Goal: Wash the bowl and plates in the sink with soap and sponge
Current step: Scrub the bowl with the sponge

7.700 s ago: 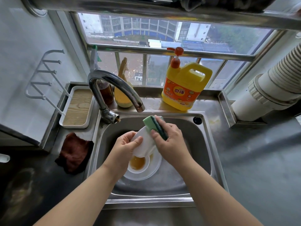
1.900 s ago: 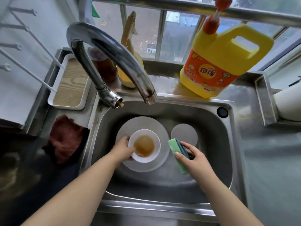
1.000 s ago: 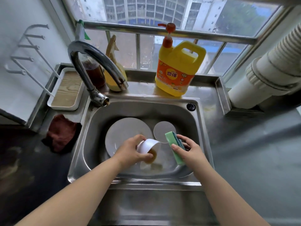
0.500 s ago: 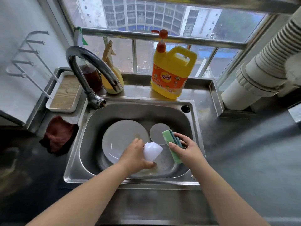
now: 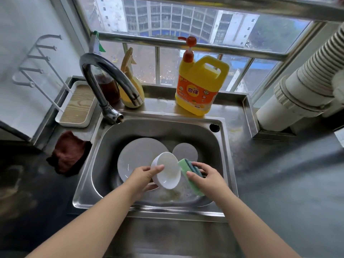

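The left hand (image 5: 144,176) holds the small round white bowl (image 5: 166,170) over the shiny steel sink (image 5: 222,146); the thumb lies on the rim and the other fingers curl round the outside, so the bowl tips on its side with its open mouth facing the right hand (image 5: 206,176); the right hand grips the green and blue sponge (image 5: 189,173) with fingers curled round it, and the sponge is just beside the bowl's rim, maybe touching it; a big round white plate (image 5: 135,155) lies flat in the sink under the bowl, and a small round white plate (image 5: 185,152) lies near it toward the back.

The bowl looks hard and smooth, and I think it is light enough for one hand; it looks wet, so it is likely slippery, and it could chip if it falls on the steel; holding it by the rim with a thumb inside and fingers outside seems a safe way; the sponge is soft and squashes easily; the flat plates will be hard to lift from the sink floor, so a finger under the edge should help.

The big yellow soap jug with the orange pump (image 5: 200,86) stands behind the sink; its orange label shows two large Chinese characters, and the small print is too tiny to read.
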